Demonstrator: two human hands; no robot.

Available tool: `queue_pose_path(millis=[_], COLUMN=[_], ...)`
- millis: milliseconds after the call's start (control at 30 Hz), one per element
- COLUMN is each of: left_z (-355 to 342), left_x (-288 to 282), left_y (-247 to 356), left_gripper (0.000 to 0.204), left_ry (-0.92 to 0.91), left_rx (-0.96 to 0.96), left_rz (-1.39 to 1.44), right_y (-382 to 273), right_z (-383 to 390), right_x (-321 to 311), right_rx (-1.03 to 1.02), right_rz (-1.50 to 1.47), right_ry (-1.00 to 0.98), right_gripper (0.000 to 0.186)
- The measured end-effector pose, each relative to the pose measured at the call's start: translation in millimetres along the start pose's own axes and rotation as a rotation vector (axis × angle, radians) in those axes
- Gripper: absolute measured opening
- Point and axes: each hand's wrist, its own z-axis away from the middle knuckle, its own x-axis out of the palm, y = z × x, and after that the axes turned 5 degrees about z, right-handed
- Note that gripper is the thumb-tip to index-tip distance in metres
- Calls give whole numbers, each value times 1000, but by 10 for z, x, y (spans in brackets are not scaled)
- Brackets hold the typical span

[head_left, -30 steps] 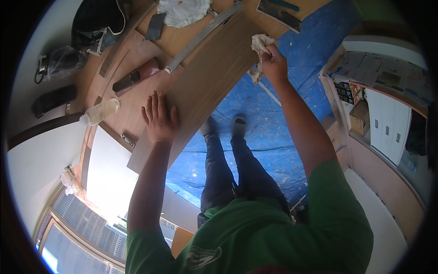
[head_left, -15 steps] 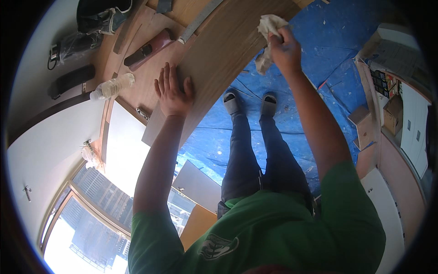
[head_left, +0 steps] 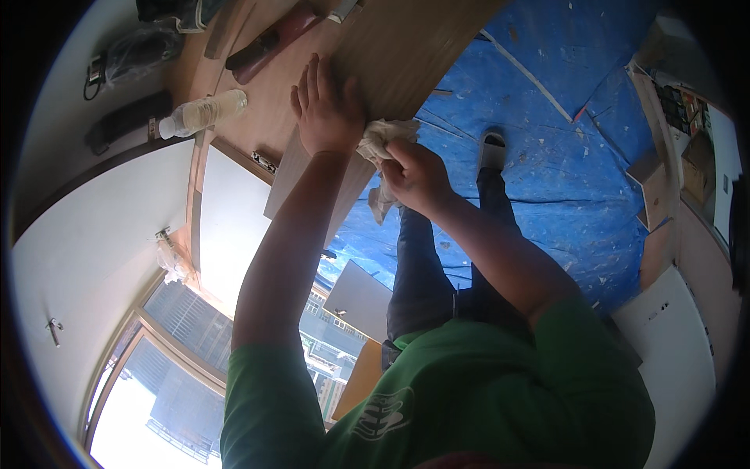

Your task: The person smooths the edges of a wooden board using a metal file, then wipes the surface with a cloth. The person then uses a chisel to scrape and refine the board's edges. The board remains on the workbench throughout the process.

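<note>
My left hand (head_left: 328,113) rests with fingers apart on a long brown wood panel (head_left: 414,43). Just right of it my right hand (head_left: 414,176) grips a crumpled off-white cloth (head_left: 387,133) at the panel's near edge, with part of the cloth hanging below. Left of my left hand, a clear bottle (head_left: 209,109) with a white cap lies on its side. A dark red and black tool (head_left: 269,45) lies above my fingers on a lighter board (head_left: 230,117).
A blue tarp (head_left: 562,195) covers the floor under my feet. Dark bags (head_left: 144,55) sit at the upper left, white panels (head_left: 94,203) and a bright window (head_left: 148,391) are at lower left, and boxes (head_left: 695,164) and cabinets are at right.
My right hand has moved down and left with the cloth, from the panel's far part to beside my left hand, which stays on the panel. The view has shifted.
</note>
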Motion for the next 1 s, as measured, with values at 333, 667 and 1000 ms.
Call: queue_pose_path(millis=[333,667,1000], left_z=[22,57,64], left_x=[-1,118,63], left_y=[-32,-114,-64], left_gripper=[64,66,67], left_ry=[-29,-5,-12], left_rx=[79,36,70], left_rz=[215,104,110], right_y=[169,-915,-295], right_z=[-526,1603,510], right_x=[-212,1598,774], right_rx=[251,15,147], right_rz=[-175,-146,-151], right_ry=[417,110,418], right_gripper=[22,28,23])
